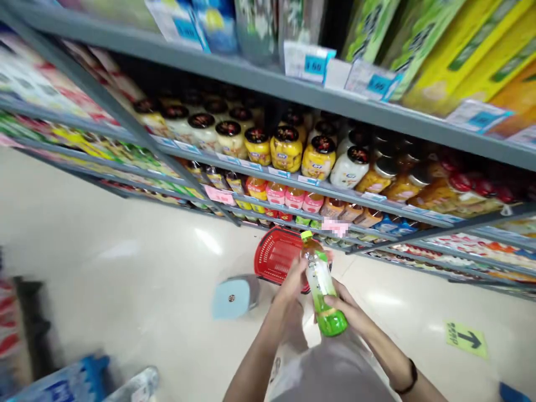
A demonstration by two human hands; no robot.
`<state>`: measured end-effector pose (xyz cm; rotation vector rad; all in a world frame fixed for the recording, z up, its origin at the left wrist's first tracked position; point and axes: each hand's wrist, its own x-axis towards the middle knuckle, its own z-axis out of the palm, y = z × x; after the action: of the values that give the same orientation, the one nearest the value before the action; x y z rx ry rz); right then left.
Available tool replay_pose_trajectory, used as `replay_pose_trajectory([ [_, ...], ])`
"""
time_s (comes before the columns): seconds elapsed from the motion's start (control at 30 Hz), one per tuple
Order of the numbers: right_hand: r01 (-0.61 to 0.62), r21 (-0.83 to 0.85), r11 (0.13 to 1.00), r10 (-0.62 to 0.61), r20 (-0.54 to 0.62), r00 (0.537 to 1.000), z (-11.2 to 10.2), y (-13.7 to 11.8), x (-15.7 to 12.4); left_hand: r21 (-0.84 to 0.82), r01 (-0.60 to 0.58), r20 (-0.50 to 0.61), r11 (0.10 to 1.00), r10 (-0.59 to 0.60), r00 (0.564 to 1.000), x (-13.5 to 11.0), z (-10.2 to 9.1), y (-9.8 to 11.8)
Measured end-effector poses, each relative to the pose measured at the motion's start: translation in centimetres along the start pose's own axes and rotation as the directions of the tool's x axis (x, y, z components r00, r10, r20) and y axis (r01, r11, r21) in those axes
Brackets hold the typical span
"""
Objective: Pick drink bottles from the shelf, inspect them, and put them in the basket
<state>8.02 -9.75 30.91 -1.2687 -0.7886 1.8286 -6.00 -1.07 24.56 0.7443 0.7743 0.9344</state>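
Both hands hold a green-tinted drink bottle [321, 282] with a bright green cap and a pale label, tilted in front of my body. My left hand [295, 274] is closed around its upper side near the neck, with some fingers hidden behind it. Lower down, my right hand [344, 306] grips the right side, its thumb lying across the front. Just beyond the bottle, a red shopping basket [274, 254] stands on the floor, partly covered by my left hand and the bottle.
A grey shelf unit [234, 67] runs across the front with jars [286, 149], bottled drinks [276, 194] and boxes. A light-blue stool or bin [231, 298] stands left of the basket. A yellow arrow sticker [466, 338] marks the floor at right. Blue packages [62, 382] lie at lower left.
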Motion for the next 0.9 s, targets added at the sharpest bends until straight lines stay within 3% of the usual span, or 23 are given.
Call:
replay_pose_trajectory([
  [0.07, 0.042, 0.073, 0.996, -0.045, 0.036, 0.998, 1.5, -1.0, -2.5, -0.189, -0.123, 0.019, 0.974, 0.129, 0.991, -3.1, 2.8, 4.6],
  [0.13, 0.043, 0.195, 0.98, -0.074, 0.156, 0.985, 2.2, -1.6, -4.9, -0.291, -0.21, 0.038, 0.933, 0.231, 0.972, -5.4, 5.6, 7.9],
  [0.2, -0.011, 0.299, 0.954, -0.084, 0.304, 0.949, 2.1, -1.8, -7.2, -0.35, -0.281, 0.041, 0.893, 0.315, 0.948, -7.0, 8.3, 9.9],
  [0.27, -0.005, 0.353, 0.936, -0.13, 0.36, 0.924, 1.5, -1.6, -9.4, -0.372, -0.322, 0.046, 0.871, 0.364, 0.93, -8.3, 10.8, 11.0],
  [0.33, 0.108, 0.365, 0.925, -0.228, 0.303, 0.925, 0.5, -1.3, -11.4, -0.363, -0.349, 0.05, 0.864, 0.392, 0.919, -9.4, 13.2, 11.5],
  [0.47, 0.428, 0.217, 0.877, -0.448, 0.049, 0.893, -1.9, -0.4, -15.0, -0.313, -0.444, 0.082, 0.84, 0.49, 0.868, -11.5, 17.5, 11.4],
  [0.57, 0.606, 0.048, 0.794, -0.595, -0.143, 0.791, -3.7, 0.4, -17.2, -0.258, -0.485, 0.186, 0.835, 0.536, 0.824, -13.4, 19.8, 10.6],
  [0.67, 0.722, -0.107, 0.683, -0.721, -0.254, 0.644, -5.2, 1.2, -18.9, -0.182, -0.515, 0.237, 0.838, 0.545, 0.804, -15.3, 21.4, 9.3],
  [0.77, 0.779, -0.254, 0.574, -0.811, -0.31, 0.497, -5.9, 1.8, -20.1, -0.123, -0.568, 0.241, 0.814, 0.58, 0.779, -17.1, 22.6, 8.4],
  [0.9, 0.775, -0.386, 0.501, -0.86, -0.325, 0.394, -5.3, 2.4, -21.0, -0.092, -0.601, 0.246, 0.794, 0.602, 0.759, -19.0, 23.4, 8.2],
])
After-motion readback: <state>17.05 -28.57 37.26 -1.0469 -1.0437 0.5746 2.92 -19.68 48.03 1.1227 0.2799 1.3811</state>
